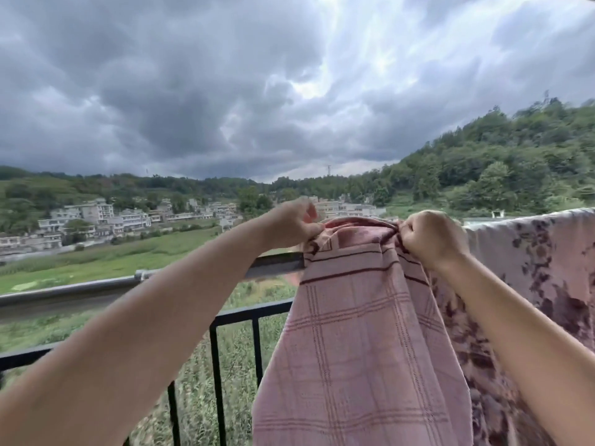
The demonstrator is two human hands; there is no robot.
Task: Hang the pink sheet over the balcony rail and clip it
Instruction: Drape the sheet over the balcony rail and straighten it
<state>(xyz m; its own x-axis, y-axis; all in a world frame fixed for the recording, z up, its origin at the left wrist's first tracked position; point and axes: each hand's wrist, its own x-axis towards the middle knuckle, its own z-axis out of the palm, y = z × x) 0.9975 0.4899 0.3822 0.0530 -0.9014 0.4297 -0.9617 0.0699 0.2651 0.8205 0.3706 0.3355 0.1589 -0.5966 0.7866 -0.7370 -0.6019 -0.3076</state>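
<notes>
Left hand (291, 225) and right hand (431, 238) both pinch the pink checked cotton sheet's (357, 342) bunched top edge, above the grey metal balcony rail (96, 286).

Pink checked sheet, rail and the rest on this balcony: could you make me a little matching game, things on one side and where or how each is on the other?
Things:
1. pink checked sheet
2. floral cloth
3. grey rail
4. left hand

Descriptions:
A. draped over the rail at the far right
B. bare metal running along the left
C. gripping the sheet's top edge on its left side
D. bunched at the top between both hands, hanging down in front

Pairs: 1-D, 2-A, 3-B, 4-C. The right hand holds the sheet's other side.
</notes>
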